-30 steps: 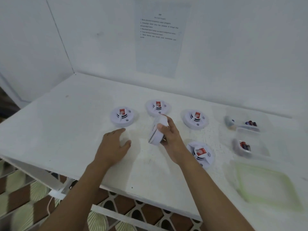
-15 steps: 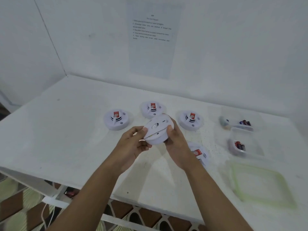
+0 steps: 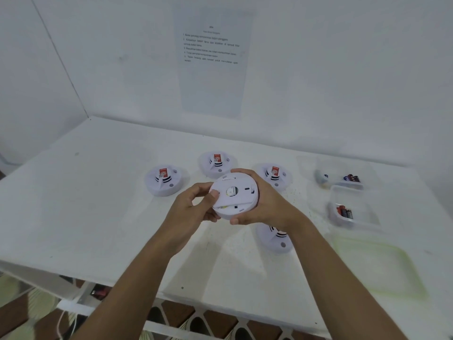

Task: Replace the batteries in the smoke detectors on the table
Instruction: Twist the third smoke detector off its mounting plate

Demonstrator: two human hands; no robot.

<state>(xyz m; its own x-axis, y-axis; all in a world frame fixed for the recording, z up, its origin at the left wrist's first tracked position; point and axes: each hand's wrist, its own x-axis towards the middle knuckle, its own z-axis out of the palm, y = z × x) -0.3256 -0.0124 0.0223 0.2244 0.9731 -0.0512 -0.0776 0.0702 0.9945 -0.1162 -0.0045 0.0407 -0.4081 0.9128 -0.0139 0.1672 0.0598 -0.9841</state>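
I hold a round white smoke detector above the table with its flat back turned toward me. My right hand wraps its right rim. My left hand grips the left edge, thumb pressed on the back cover, which sits slightly shifted. Three more detectors lie face up behind: one at the left, one in the middle, one at the right. Another detector lies partly hidden under my right wrist. Batteries lie in a clear tub.
A second clear tub at the back right holds more batteries. A green-rimmed lid lies at the front right of the white table. A printed sheet hangs on the wall behind.
My right hand lifted the detector off the table and turned its back toward me. My left hand left the table and took hold of its left edge.
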